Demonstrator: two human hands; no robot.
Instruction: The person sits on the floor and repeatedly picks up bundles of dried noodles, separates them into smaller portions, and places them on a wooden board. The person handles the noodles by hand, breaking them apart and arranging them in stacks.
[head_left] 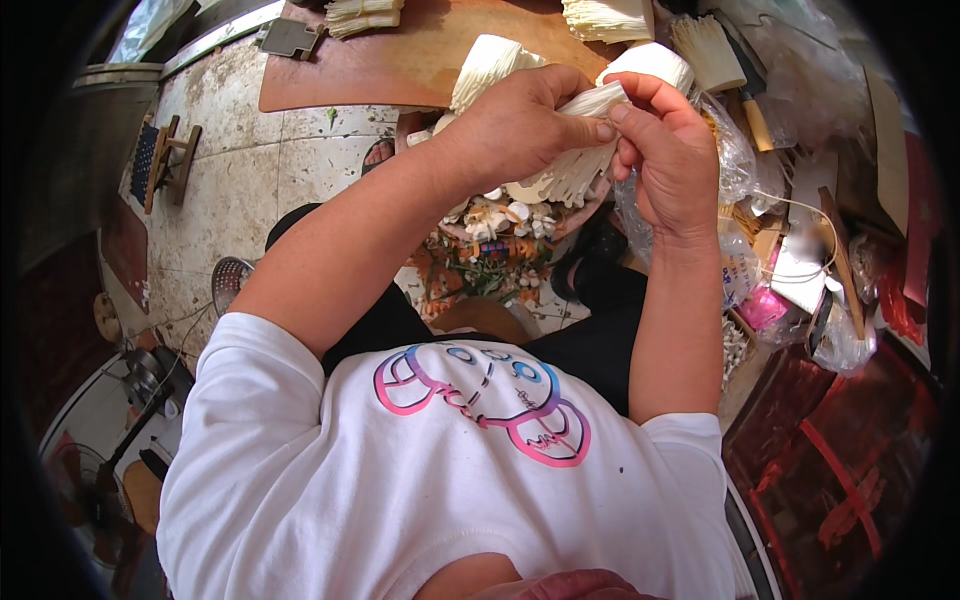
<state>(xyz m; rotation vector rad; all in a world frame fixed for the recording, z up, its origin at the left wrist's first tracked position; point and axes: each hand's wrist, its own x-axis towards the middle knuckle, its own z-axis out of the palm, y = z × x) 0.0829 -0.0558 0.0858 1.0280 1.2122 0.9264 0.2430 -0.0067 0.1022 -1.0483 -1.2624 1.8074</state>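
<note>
My left hand is closed around a bundle of thin white strands that look like enoki mushrooms, its thumb pressed along the top. At the bundle's upper right end, my right hand pinches with thumb and fingers. Both hands are above a round tub that holds pale mushroom scraps. More white bundles lie just beyond my hands, at the near edge of a brown board.
A knife with a wooden handle lies at the right, among plastic bags. Green and orange scraps lie below the tub. A small wooden stool stands on the tiled floor at the left. A grey metal piece rests at the board's left corner.
</note>
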